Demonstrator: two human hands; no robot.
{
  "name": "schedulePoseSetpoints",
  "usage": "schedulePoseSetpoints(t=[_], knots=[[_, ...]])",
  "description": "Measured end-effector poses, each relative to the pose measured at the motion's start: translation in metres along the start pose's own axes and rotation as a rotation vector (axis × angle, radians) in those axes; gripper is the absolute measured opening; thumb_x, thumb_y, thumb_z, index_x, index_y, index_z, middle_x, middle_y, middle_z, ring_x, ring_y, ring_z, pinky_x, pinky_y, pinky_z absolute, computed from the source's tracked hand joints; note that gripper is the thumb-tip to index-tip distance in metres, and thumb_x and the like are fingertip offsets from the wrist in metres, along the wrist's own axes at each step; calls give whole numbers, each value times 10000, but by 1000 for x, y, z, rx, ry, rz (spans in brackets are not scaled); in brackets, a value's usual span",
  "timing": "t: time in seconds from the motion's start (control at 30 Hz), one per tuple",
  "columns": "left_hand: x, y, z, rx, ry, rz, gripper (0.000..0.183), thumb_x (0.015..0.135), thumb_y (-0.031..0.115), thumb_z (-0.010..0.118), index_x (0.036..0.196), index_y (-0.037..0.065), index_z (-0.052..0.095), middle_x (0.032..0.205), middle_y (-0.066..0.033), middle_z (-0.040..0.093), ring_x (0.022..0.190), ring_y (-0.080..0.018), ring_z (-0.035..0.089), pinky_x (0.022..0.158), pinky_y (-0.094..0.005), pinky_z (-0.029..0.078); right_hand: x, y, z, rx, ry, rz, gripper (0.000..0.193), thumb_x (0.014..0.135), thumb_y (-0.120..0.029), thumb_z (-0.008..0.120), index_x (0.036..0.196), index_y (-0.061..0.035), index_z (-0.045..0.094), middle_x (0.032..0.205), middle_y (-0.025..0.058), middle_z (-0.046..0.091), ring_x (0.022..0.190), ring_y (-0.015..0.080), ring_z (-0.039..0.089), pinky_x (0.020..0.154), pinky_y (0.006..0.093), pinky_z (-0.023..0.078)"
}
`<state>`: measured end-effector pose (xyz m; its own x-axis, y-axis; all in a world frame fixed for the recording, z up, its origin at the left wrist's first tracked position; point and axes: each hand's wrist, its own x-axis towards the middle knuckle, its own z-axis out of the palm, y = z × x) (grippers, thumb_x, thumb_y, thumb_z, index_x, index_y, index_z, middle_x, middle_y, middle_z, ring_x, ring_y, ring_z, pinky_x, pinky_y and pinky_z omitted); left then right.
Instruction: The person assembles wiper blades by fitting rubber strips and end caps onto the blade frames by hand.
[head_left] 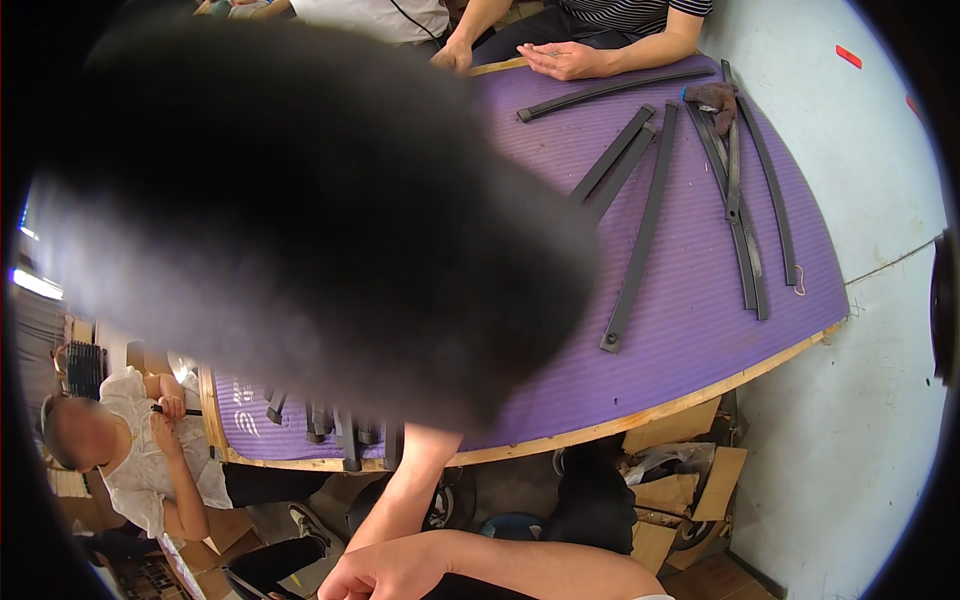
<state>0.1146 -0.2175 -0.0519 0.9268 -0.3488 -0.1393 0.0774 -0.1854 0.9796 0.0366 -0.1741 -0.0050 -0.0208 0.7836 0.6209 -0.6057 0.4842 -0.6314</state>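
Observation:
A large, dark, out-of-focus shape [330, 210] very close to the camera covers the middle and left of the view; its kind cannot be made out. My left forearm [400, 495] reaches up to the near table edge, and its hand is hidden behind this shape. At the lower edge, my right hand [390, 570] lies in front of my left forearm, fingers curled and partly cut off by the frame. Whether it holds anything is hidden. Just beyond the left wrist, ends of several black strips [348, 440] stick out at the table edge.
A purple ribbed mat [690, 330] covers the wood-edged table. More black slats [640, 230] lie on it, with a brown cloth [712, 100] on some. Across the table a person's hand [570, 60] rests. Another person [140, 450] sits at left. Cardboard boxes [680, 490] stand below, beside a pale wall [850, 430].

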Motion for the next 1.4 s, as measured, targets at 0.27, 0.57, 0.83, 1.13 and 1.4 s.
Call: schedulePoseSetpoints(t=[0.27, 0.57, 0.83, 1.13, 1.4], knots=[[-11, 51, 4, 920, -106, 603, 349, 760, 74, 797, 1065, -17, 655, 926, -116, 667, 829, -300, 612, 731, -373, 507, -14, -33, 32, -135, 241, -62, 288, 997, -262, 620, 1163, -27, 631, 786, 31, 672, 579, 95, 576, 498, 236, 453], [55, 53, 34, 937, 76, 597, 431, 788, 122, 784, 1165, -6, 618, 990, -115, 690, 892, -320, 621, 812, -412, 511, -10, -34, 33, -85, 264, -70, 297, 982, -256, 643, 1141, -6, 625, 755, 34, 660, 564, 99, 566, 489, 225, 440], [44, 66, 21, 31, 85, -39, 353, 958, 148, 652, 1252, -36, 583, 969, -87, 703, 815, -104, 578, 705, -262, 463, -13, -36, 18, -111, 194, -60, 315, 986, -260, 638, 1179, -14, 602, 770, 26, 661, 573, 86, 568, 494, 220, 443], [60, 55, 14, -326, -3, -126, 317, 999, 140, 591, 1226, -81, 594, 938, -127, 715, 766, -110, 582, 673, -248, 449, -18, -30, 13, -98, 194, -45, 321, 1002, -260, 611, 1219, -28, 563, 782, 27, 656, 594, 87, 566, 511, 231, 452], [42, 50, 19, 835, 137, 796, 245, 717, -22, 752, 957, -12, 705, 880, -91, 628, 797, -294, 615, 728, -382, 518, -17, -35, 1, -23, 47, 16, 341, 1000, -267, 617, 1240, -45, 519, 797, 20, 652, 619, 92, 585, 523, 249, 477]])
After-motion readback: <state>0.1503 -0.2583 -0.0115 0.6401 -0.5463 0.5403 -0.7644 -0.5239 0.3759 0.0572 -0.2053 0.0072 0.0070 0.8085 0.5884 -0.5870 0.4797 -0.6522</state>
